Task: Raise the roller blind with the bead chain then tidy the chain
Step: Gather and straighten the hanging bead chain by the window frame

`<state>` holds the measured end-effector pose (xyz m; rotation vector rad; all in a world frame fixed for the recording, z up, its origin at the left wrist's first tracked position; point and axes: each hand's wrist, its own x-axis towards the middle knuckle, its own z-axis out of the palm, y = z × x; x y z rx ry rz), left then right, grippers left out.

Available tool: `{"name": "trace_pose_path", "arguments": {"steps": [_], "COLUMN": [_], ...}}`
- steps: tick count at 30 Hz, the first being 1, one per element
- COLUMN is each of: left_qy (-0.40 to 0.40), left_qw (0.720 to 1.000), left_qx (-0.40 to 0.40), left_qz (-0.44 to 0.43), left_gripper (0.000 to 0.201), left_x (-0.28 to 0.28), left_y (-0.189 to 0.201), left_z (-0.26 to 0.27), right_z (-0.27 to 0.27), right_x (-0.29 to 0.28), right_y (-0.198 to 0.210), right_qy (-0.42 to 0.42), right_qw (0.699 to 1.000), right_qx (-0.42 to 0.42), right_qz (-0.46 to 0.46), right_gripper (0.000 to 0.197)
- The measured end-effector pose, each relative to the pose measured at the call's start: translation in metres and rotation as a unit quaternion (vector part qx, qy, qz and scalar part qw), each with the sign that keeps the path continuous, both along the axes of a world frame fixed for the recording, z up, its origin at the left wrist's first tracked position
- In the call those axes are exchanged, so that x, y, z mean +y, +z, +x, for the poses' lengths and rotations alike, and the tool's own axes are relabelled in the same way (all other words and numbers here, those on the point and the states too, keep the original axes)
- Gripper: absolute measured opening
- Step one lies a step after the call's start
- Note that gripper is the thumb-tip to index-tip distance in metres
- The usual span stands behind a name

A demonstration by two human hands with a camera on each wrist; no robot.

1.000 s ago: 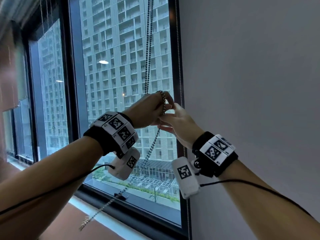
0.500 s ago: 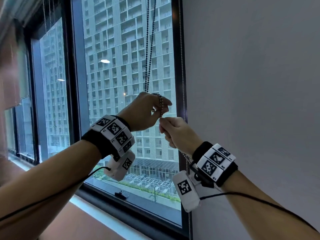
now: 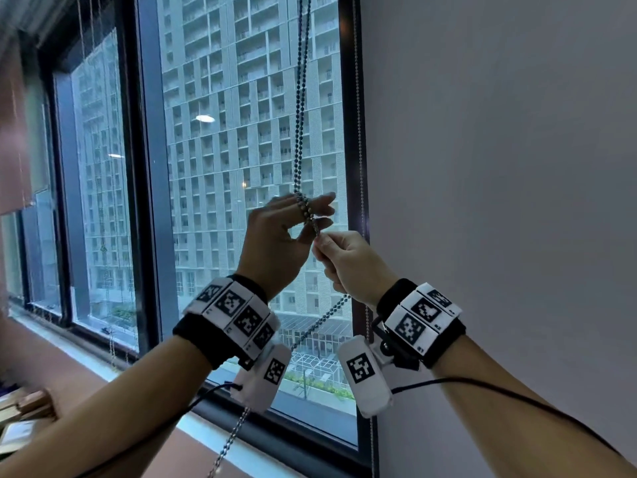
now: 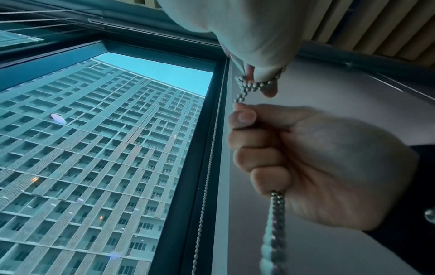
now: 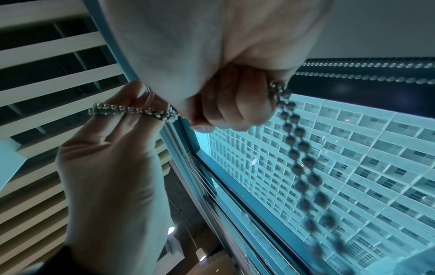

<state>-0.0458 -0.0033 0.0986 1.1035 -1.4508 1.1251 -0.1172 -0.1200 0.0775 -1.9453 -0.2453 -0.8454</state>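
Note:
A doubled metal bead chain (image 3: pixel 300 108) hangs down in front of the window pane (image 3: pixel 241 132). My left hand (image 3: pixel 275 246) holds it at chest height, with turns of chain wound round its outstretched fingers (image 5: pixel 122 111) and the thumb and forefinger closing on it. Just below and to the right, my right hand (image 3: pixel 350 260) is a fist gripping the same chain (image 4: pixel 242 93). The slack tail (image 3: pixel 320 322) leaves the bottom of that fist and slants down left past the sill. No blind covers the glass in view.
A second thin bead chain (image 3: pixel 360 132) runs down the dark window frame (image 3: pixel 348 98) beside a plain grey wall (image 3: pixel 499 201). More panes and hanging cords (image 3: pixel 93 132) lie to the left. The sill (image 3: pixel 193 426) runs below, with boxes (image 3: pixel 24 408) at lower left.
My right hand dropped from beside the left fingers, closed into a fist on the chain and pulled it taut. The left fingers spread with the chain wound on them.

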Motion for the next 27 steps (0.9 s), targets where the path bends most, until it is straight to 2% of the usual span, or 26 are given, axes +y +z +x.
{"name": "trace_pose_path", "arguments": {"steps": [2,3,8,11,14,16,18,20,23,27], "left_qy": [0.094,0.110,0.080,0.072,-0.006,-0.044,-0.043,-0.025,-0.015,-0.031], "left_qw": [0.995,0.994,0.992,0.985,0.981,0.981,0.983,0.981,0.968,0.958], "left_qx": [-0.023,-0.008,0.088,0.131,0.169,0.170,0.150,0.147,0.173,0.205], "left_qz": [-0.012,-0.005,0.042,0.081,0.095,0.087,0.095,0.127,0.179,0.200], "left_gripper": [0.043,0.049,0.068,0.067,0.062,0.050,0.043,0.049,0.052,0.051], "left_x": [0.001,0.002,0.004,0.002,-0.002,-0.006,-0.008,-0.010,-0.013,-0.019], "left_y": [-0.002,-0.002,-0.003,-0.001,0.000,-0.004,-0.016,-0.033,-0.057,-0.068], "left_z": [0.005,0.007,0.025,0.032,0.030,0.024,0.021,0.022,0.030,0.029], "right_z": [0.000,0.000,-0.004,-0.008,-0.008,-0.006,-0.004,-0.002,-0.001,0.002], "right_x": [-0.002,-0.003,-0.008,-0.010,-0.009,-0.008,-0.009,-0.009,-0.016,-0.024], "right_y": [-0.003,-0.005,-0.008,-0.011,-0.018,-0.024,-0.039,-0.066,-0.104,-0.105], "right_qy": [0.001,0.004,0.015,-0.002,-0.059,-0.092,-0.119,-0.119,-0.114,-0.120], "right_qw": [1.000,1.000,1.000,1.000,0.995,0.989,0.981,0.973,0.979,0.979], "right_qx": [0.001,0.001,0.013,-0.005,-0.034,-0.047,-0.018,0.052,0.080,0.083], "right_qz": [0.014,0.017,-0.004,-0.028,-0.077,-0.106,-0.153,-0.192,-0.146,-0.140], "right_gripper": [0.037,0.038,0.042,0.042,0.042,0.043,0.044,0.043,0.041,0.042]}}
